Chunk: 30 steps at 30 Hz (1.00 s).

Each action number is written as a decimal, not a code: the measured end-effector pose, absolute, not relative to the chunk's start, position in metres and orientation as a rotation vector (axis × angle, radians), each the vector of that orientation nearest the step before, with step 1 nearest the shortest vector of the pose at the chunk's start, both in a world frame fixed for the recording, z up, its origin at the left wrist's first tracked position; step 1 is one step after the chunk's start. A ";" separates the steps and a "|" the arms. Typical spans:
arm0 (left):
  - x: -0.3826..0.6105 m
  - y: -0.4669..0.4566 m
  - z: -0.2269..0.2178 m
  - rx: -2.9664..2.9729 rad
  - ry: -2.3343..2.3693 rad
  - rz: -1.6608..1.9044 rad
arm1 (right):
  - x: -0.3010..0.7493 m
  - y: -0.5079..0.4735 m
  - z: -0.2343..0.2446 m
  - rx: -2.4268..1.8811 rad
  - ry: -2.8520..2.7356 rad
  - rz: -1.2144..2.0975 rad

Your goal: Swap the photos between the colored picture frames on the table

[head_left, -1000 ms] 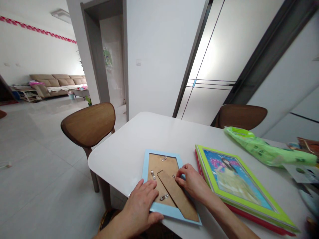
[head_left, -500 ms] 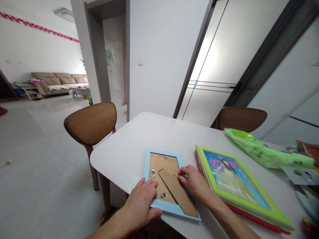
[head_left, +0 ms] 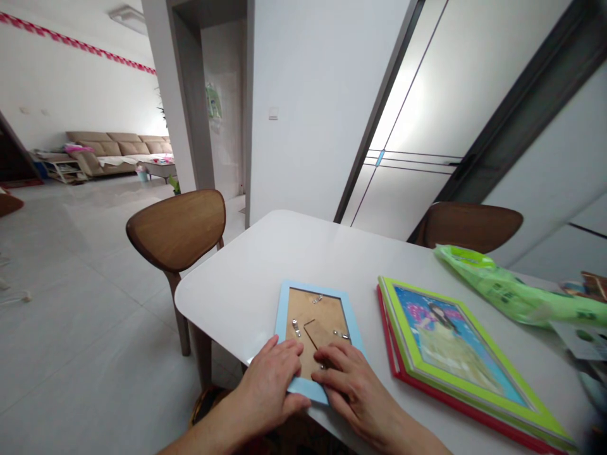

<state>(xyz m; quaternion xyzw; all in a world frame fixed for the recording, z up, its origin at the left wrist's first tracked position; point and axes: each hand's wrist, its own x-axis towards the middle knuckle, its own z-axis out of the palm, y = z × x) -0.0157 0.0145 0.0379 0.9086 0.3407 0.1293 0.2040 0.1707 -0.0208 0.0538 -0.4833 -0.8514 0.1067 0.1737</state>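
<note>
A light blue picture frame lies face down near the front edge of the white table, its brown backing board with small metal clips and a stand leg facing up. My left hand rests flat on the frame's near left corner, fingers stretched out. My right hand lies over the lower part of the backing board, fingers extended toward a metal clip, covering most of the stand leg.
To the right lies a stack of frames, a green-framed picture on top of a red one. A green plastic bag lies further back right. Two brown wooden chairs stand at the table. Beyond a doorway is a sofa.
My right hand has moved from the frame's right edge down and left onto the lower backing board. The left hand has stayed on the frame's corner. The view has shifted slightly.
</note>
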 end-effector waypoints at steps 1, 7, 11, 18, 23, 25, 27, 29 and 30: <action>-0.016 0.015 0.037 2.532 0.953 0.364 | 0.172 -0.022 0.055 -1.357 -2.431 0.302; -0.017 0.014 0.034 2.516 0.942 0.386 | 0.165 0.004 0.049 -1.486 -2.285 0.231; -0.017 0.014 0.033 2.509 0.948 0.411 | 0.147 0.039 0.042 -1.638 -2.237 0.109; -0.015 0.015 0.030 2.487 0.933 0.462 | 0.136 0.051 0.036 -1.568 -2.405 0.121; -0.015 0.015 0.032 2.468 0.951 0.473 | 0.135 0.050 0.041 -1.544 -2.511 0.128; -0.015 0.014 0.033 2.460 0.952 0.483 | 0.131 0.050 0.044 -1.532 -2.547 0.124; -0.016 0.013 0.033 2.455 0.955 0.489 | 0.130 0.052 0.047 -1.526 -2.567 0.126; -0.016 0.012 0.034 2.455 0.957 0.488 | 0.133 0.057 0.048 -1.550 -2.547 0.130; -0.017 0.012 0.034 2.455 0.956 0.486 | 0.138 0.060 0.048 -1.585 -2.512 0.123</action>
